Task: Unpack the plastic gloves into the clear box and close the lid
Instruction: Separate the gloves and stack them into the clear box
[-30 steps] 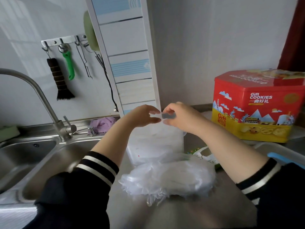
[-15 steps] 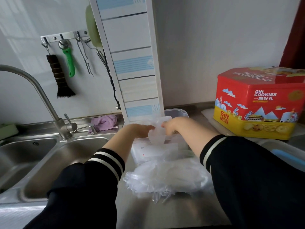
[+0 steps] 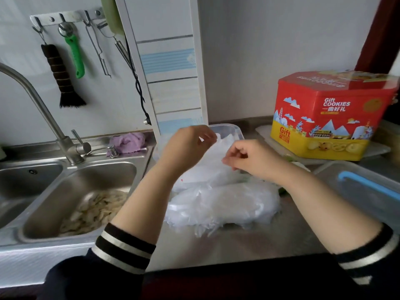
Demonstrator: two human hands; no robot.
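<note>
A pack of gloves [image 3: 207, 169] leans half into the clear box [image 3: 234, 129] at the desk's back edge, and a loose heap of gloves [image 3: 223, 207] lies in front of it, mid-desk. The left hand [image 3: 188, 146] pinches the pack's top film; the right hand [image 3: 249, 160] is curled, fingertips pinched on the film too, as far as can be told. The thin film could tear unevenly or slip, spilling gloves toward the sink [image 3: 71, 191] just left. The lid [image 3: 365, 191] waits at the right edge, near a cookie tin [image 3: 329, 118].
</note>
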